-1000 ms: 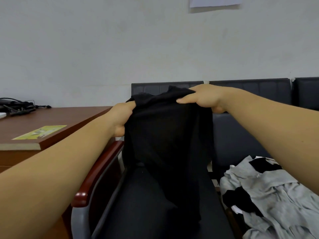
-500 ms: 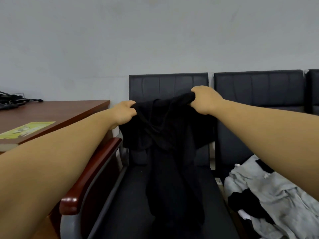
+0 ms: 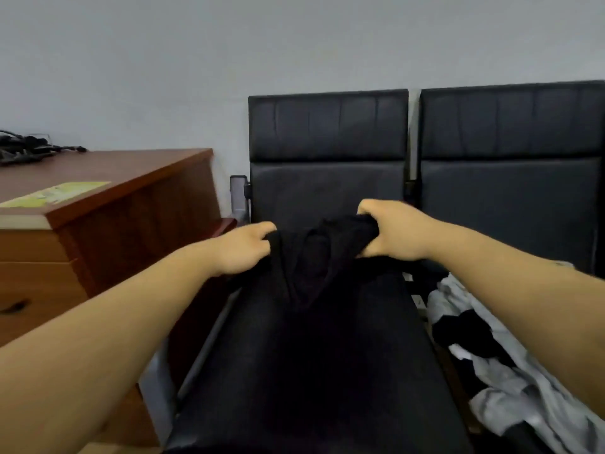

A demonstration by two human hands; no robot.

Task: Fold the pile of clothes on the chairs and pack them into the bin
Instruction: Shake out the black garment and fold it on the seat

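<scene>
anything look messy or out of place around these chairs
A heap of grey, black and white clothes lies crumpled on the right black padded chair. The black garment gripped by the left hand and right hand is bunched.

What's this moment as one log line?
left hand: grips black fabric garment | right hand: grips it | garment: over black padded chair

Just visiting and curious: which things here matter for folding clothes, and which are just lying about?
In the job: black garment, held by left hand and right hand; clothes pile; chair.
Lying about: wooden desk; yellow leaflet; cables.
</scene>
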